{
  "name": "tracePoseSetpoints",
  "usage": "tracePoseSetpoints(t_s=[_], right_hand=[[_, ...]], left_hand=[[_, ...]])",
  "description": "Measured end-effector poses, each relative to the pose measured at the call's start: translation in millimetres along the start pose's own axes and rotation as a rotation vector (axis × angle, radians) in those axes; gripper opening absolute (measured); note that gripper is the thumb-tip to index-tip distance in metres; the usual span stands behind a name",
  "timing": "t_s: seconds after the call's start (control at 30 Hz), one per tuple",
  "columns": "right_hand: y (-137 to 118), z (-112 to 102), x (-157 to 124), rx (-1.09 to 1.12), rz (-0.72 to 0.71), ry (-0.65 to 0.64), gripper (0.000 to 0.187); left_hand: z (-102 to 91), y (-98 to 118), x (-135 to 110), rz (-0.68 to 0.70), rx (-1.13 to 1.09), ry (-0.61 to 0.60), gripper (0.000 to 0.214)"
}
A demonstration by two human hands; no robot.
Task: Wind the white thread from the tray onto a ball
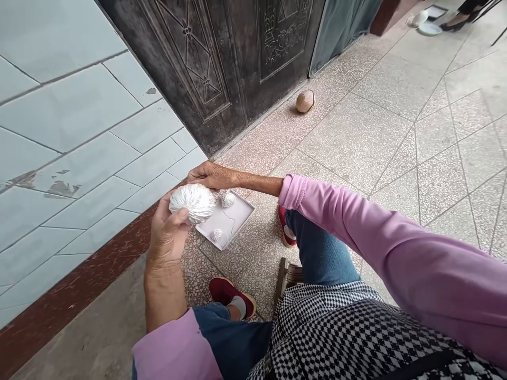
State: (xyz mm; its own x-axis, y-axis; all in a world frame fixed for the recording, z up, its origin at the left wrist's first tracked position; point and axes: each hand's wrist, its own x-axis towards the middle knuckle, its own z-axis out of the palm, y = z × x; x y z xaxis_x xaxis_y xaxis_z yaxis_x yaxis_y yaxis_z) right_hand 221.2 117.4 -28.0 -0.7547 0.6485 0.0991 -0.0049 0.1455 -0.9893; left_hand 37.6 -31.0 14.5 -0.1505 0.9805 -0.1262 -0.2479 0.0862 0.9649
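A plump ball of white yarn (pixel 193 203), its thick, faintly glossy strands wound side by side into a rounded, slightly flattened shape, sits in the left hand (pixel 166 224) of a person in pink sleeves, held off the floor (pixel 348 137) and hiding the left corner of a shallow pale tray (pixel 242 214). The left fingers curl beneath it, the thumb pressed to its near face. The right hand (pixel 208 176) reaches across to the ball's far side, fingers bent; whether they pinch anything cannot be told. Two much smaller white balls lie inside the tray: the larger small ball (pixel 227 199) by the far corner, the smaller small ball (pixel 216 234) near the bottom corner, with a thin strand (pixel 231 221) between them. Speckled floor opens beyond the tray's right corner, running clear to the upper right. On the other side, the tiled wall (pixel 71 116) and its brown base close in behind the left hand, while the dark carved door (pixel 222 58) bounds the far edge. The person's knees and red shoes (pixel 225 293) crowd the near side, beside a slatted wooden piece (pixel 282 279). A pinkish toy ball (pixel 305 101) rests near the doorsill; a pale dish (pixel 429 29) lies in the floor's far right corner.
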Motion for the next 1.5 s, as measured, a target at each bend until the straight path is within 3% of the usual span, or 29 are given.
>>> tracePoseSetpoints(t_s=[0.2,0.37,0.57,0.7,0.87,1.0,1.1,1.27,1.5], right_hand=[[2.7,11.1,4.2,0.045,0.004,0.0,0.034],[-19.7,30.2,-8.5,-0.189,0.072,-0.091,0.039],[-50.5,51.8,-33.0,-0.319,0.043,-0.17,0.038],[-62.7,50.0,-36.7,-0.282,-0.026,-0.179,0.031],[-78.4,30.7,-33.0,-0.116,-0.041,-0.02,0.031],[-89.8,9.2,-34.5,-0.064,0.008,0.121,0.035],[-90.5,-2.0,-36.0,-0.086,0.049,0.145,0.039],[-76.3,-3.4,-32.2,-0.046,0.076,0.136,0.04],[-38.4,5.9,-9.7,0.215,0.116,0.108,0.034]], left_hand=[[5.1,0.2,2.6,0.067,-0.148,0.087,0.075],[-2.0,-3.2,13.7,0.179,-0.188,0.198,0.065],[-15.4,-11.3,18.9,0.245,-0.085,0.318,0.065],[-24.3,-22.6,23.0,0.224,0.026,0.395,0.074],[-26.3,-33.0,22.7,0.238,0.156,0.309,0.073],[-10.0,-27.4,13.6,0.104,0.102,0.264,0.07],[4.9,-21.1,8.4,0.004,0.069,0.162,0.075],[14.7,-14.5,5.4,-0.044,0.0,-0.013,0.083],[11.9,-4.2,-1.8,0.04,-0.086,0.016,0.095]])
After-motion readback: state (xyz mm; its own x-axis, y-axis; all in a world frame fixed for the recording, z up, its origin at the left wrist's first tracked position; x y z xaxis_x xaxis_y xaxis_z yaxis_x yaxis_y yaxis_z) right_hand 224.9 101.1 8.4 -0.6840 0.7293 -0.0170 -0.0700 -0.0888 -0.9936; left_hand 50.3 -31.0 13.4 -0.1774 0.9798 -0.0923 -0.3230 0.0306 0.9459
